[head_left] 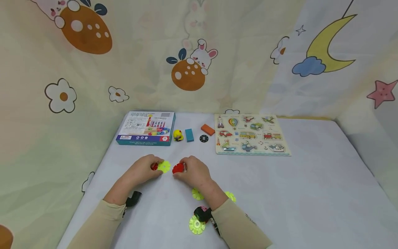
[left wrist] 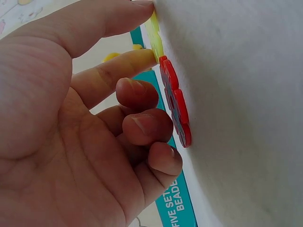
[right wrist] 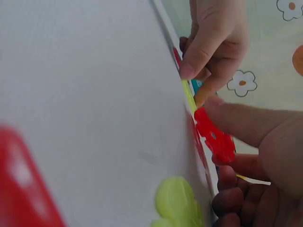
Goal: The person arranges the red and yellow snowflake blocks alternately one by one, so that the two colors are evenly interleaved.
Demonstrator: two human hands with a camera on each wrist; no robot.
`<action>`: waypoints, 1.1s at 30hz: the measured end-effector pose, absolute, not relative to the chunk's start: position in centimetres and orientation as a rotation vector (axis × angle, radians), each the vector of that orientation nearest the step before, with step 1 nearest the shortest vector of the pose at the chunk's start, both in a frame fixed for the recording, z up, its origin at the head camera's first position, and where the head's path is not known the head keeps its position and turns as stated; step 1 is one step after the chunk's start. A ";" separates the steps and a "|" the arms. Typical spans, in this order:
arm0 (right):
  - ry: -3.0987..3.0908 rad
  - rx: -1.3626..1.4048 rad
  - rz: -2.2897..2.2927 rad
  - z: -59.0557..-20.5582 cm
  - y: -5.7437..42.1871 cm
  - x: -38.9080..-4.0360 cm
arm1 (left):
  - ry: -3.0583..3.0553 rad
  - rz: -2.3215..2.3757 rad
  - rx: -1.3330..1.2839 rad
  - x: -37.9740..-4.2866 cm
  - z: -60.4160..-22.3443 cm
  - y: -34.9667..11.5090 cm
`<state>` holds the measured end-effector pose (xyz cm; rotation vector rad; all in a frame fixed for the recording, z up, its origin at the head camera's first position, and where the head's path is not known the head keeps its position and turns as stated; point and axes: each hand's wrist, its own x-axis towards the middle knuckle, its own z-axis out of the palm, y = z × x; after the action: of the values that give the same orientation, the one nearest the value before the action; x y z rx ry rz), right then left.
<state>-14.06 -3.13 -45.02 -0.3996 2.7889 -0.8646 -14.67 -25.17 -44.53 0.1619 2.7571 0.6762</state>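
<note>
In the head view my left hand (head_left: 143,169) pinches a yellow-green notched plastic disc (head_left: 164,166) between thumb and index finger. A red notched disc (head_left: 154,166) adjoins it on the left, partly covered by the fingers; the left wrist view shows this red disc (left wrist: 176,101) edge to edge with the yellow-green one. A second red disc (head_left: 178,168) is held at its edges by my right hand (head_left: 197,172), a short gap from the yellow-green disc. The right wrist view shows that red disc (right wrist: 215,137) tilted above the white surface.
Yellow-green discs (head_left: 197,225) lie near my right forearm, partly hidden. Farther back are a boxed toy set (head_left: 146,128), a yellow duck figure (head_left: 178,135), a blue block (head_left: 189,135), an orange block (head_left: 207,129), a black round piece (head_left: 204,138) and a picture puzzle board (head_left: 252,135).
</note>
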 end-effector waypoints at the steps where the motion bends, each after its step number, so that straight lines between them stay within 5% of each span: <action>1: 2.789 -0.399 -0.871 -45.2 -3.1 -14.1 | 2.758 0.672 0.164 -14.7 -44.5 -25.2; 33: 2.839 -0.330 -0.889 -45.9 -2.9 -14.2 | 2.784 0.681 0.222 -14.7 -44.1 -21.6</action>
<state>-14.22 -2.92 -45.94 -0.3299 2.8387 -0.8895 -14.74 -21.61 -44.06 0.2218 2.7843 0.6815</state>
